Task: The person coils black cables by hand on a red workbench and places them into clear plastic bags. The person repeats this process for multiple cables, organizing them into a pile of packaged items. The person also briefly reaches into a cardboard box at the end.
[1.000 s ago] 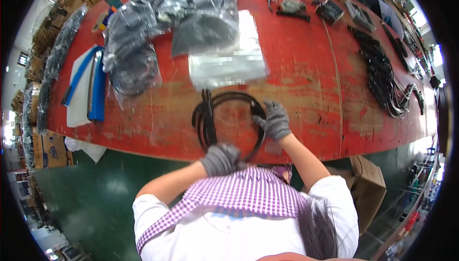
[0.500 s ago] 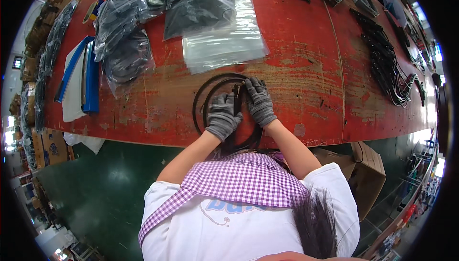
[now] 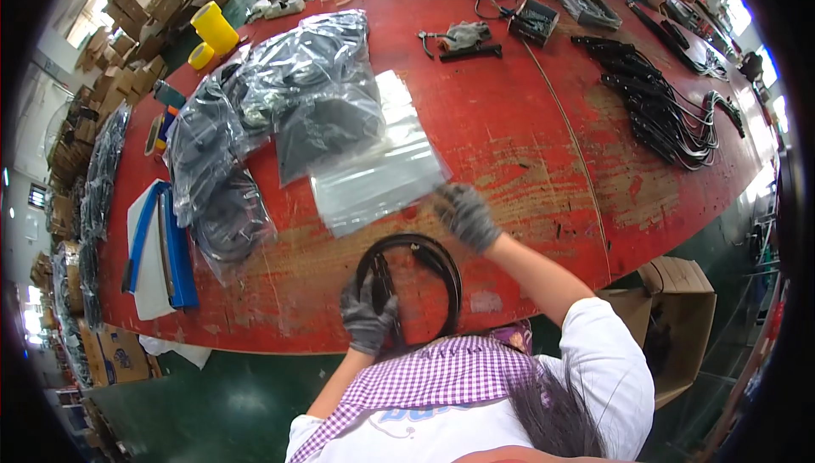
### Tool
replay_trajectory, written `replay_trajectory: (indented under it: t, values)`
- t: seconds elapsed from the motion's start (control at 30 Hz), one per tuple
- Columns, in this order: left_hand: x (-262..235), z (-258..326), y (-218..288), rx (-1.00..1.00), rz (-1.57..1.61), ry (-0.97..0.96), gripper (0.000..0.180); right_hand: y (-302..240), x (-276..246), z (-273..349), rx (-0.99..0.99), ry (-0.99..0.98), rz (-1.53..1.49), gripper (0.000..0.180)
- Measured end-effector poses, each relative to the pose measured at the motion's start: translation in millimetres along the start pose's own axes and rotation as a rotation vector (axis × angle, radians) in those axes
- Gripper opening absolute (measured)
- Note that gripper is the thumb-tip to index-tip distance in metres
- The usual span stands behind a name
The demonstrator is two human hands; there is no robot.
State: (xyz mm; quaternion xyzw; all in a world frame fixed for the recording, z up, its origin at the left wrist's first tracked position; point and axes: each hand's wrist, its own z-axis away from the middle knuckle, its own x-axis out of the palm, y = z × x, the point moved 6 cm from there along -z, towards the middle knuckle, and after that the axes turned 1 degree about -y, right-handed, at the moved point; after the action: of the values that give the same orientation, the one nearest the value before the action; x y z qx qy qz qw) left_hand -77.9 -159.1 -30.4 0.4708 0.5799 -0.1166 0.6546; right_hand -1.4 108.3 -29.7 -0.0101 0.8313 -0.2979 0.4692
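Note:
A coiled black cable (image 3: 456,280) rests at the table's near edge, in front of my apron. A straight dark piece, perhaps its plug end, lies inside the loop on the left. My left hand (image 3: 369,317), in a grey knit glove, grips the left side of the coil. Beyond the coil to the right, my gloved right hand (image 3: 469,218) is stretched forward at the near right corner of a stack of clear plastic bags (image 3: 378,196). Motion smears its fingers, so whether they touch the bags is unclear.
Bagged black cables (image 3: 310,81) are heaped behind the clear bags. A blue-and-white tray-like item (image 3: 174,251) stands at left. Loose black cables (image 3: 654,106) lie at right, with a box of small parts (image 3: 535,22) farther back. An open carton (image 3: 679,327) sits below the table's right edge.
My right hand has left the coil and reached forward to the clear bags. My left hand has stayed on the coil. The view has shifted, showing more of the table's far side.

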Motion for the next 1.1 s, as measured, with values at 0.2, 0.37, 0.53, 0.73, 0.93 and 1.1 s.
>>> replay_trajectory:
  t: [0.2, 0.37, 0.53, 0.73, 0.93, 1.1]
  values:
    - [-12.9, -1.0, 8.0, 0.066, -0.114, 0.200, 0.063, 145.7, 16.4, -189.8, 0.403, -0.099, 0.223, 0.046]
    - [-0.9, -10.3, 1.3, 0.021, -0.048, 0.061, 0.066, 243.8, 1.4, -262.3, 0.734, -0.192, 0.245, 0.059]
    - [-2.8, -3.4, 0.2, 0.030, -0.011, 0.067, 0.066, 269.8, 16.0, -293.4, 0.785, -0.196, 0.212, 0.058]
    - [-6.5, -9.7, 3.6, 0.038, 0.042, 0.071, 0.064, 259.4, 4.2, -260.2, 0.652, -0.169, 0.315, 0.039]
    - [-13.6, -10.8, 9.5, 0.041, 0.031, 0.112, 0.067, 117.3, 8.2, -137.4, 0.614, 0.058, -1.599, 0.014]
    - [-3.2, -4.2, 0.8, 0.019, -0.038, 0.119, 0.065, -67.7, -32.0, 29.1, 0.040, -0.520, -0.623, 0.029]
